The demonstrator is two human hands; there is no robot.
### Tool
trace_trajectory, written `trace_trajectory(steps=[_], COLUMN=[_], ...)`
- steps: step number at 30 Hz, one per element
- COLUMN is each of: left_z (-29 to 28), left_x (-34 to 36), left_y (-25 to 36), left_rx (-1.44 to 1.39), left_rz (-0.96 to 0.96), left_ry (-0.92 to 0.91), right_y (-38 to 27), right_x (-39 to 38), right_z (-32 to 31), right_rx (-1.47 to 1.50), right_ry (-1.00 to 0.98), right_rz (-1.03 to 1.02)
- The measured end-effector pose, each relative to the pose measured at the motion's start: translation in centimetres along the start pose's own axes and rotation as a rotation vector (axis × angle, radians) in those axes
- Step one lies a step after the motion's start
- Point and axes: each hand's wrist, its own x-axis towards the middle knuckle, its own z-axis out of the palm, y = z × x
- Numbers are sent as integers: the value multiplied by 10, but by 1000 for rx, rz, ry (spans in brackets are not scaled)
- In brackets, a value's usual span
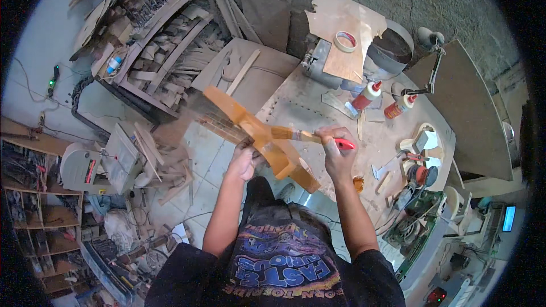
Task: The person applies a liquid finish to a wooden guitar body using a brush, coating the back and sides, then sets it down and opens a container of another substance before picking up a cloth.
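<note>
Fingers of the right hand (335, 150) are curled tight around the red handle of a paintbrush (310, 136) at the centre of the frame, its bristles touching the long wooden piece (259, 136) that runs on a slant from upper left to lower right. The left hand (245, 162), just left of centre, grips that wooden piece from below, fingers wrapped about its underside, holding it up in front of the person's chest. The wood looks orange-brown and glossy; whether the brush carries glue or finish cannot be told.

Behind the hands, toward the upper right of the frame, a pale workbench (307, 99) carries 2 white glue bottles with red caps, one (367, 95) just left of the other (399, 106), near each other. Higher up, a roll of tape (346, 41) lies on a sheet of plywood (347, 28). At the right of the bench sit small tools and offcuts. In the upper left of the frame, racks of scrap timber (159, 34) lean against the wall; a grey machine (85, 167) stands at the left edge.
</note>
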Motion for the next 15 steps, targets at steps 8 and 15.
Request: trace_trajectory(steps=[8,15], left_z=[27,37], left_x=[11,10], left_y=[5,9], left_rx=[110,121], left_rz=[-22,-84], left_ry=[-57,-59], right_y=[-18,-40], right_x=[38,63], right_z=[-24,-29], right_rx=[-355,-266], right_ry=[-466,-506], right_rz=[75,207])
